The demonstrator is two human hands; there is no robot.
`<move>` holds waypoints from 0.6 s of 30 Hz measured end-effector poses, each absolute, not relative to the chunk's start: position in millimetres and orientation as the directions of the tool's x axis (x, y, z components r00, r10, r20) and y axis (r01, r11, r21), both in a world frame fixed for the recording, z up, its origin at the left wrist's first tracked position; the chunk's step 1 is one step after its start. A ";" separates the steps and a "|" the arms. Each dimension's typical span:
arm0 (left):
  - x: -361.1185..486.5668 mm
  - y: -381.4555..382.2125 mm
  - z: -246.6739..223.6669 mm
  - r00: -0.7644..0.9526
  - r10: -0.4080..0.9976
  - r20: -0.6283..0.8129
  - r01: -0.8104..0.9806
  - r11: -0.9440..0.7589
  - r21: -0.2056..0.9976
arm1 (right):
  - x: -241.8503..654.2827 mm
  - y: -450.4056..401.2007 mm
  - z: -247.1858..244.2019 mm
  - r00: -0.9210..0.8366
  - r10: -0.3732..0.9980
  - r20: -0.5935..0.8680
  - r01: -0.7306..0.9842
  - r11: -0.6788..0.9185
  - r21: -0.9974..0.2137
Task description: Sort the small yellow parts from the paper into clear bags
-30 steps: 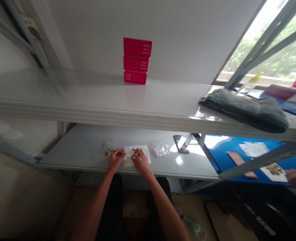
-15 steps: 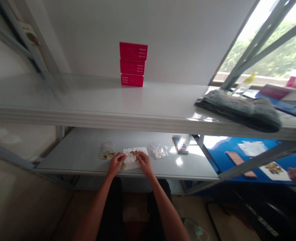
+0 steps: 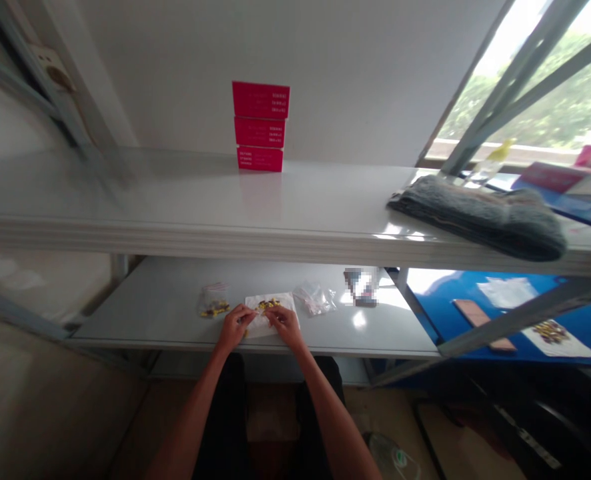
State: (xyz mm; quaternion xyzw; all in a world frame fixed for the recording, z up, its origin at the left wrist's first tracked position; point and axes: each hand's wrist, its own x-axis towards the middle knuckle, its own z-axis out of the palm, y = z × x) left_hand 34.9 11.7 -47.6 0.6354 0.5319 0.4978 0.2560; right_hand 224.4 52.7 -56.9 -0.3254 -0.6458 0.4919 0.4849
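My left hand (image 3: 235,326) hovers over the left side of a white sheet (image 3: 269,329), its thumb and fingers pinched together. Opposite it, my right hand (image 3: 284,321) is also closed in a pinch, its fingertips close to the left ones. Whatever lies between the fingertips is too small to make out. Just beyond the fingers, a little heap of small yellow-and-dark pieces (image 3: 270,303) rests on the sheet. To the left lies a clear zip bag (image 3: 216,293) with similar pieces in it. On the right is a clear plastic bag (image 3: 315,299) with small pale pieces.
An upper shelf (image 3: 175,193) overhangs the lower grey shelf (image 3: 140,307); three red boxes (image 3: 260,127) are stacked on it beside a folded grey cloth (image 3: 480,217). A blurred-out item (image 3: 361,288) lies at right. Another person's hand shows at the far right edge by a blue table (image 3: 430,293).
My right hand has moved from the heap toward my left hand, and their fingertips are now close together. The other person's hand has drawn mostly out of view. The view has shifted slightly.
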 end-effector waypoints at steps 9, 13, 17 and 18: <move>35.8 10.3 -47.7 -0.118 0.934 0.339 0.416 -0.263 0.870 | 226.7 51.4 -44.0 -0.449 0.794 0.410 0.087 0.495 -0.864; 34.7 11.4 -52.9 -0.174 0.955 0.242 0.377 -0.162 0.912 | 229.5 49.4 -41.4 -0.371 0.804 0.464 0.102 0.532 -0.840; 32.1 11.9 -53.3 -0.290 0.935 0.205 0.259 -0.130 0.957 | 232.8 47.1 -51.1 0.136 0.877 0.460 0.353 0.391 -0.850; 31.6 11.7 -52.6 -0.321 0.926 0.198 0.221 -0.130 0.967 | 232.9 46.5 -53.3 0.211 0.861 0.463 0.429 0.344 -0.835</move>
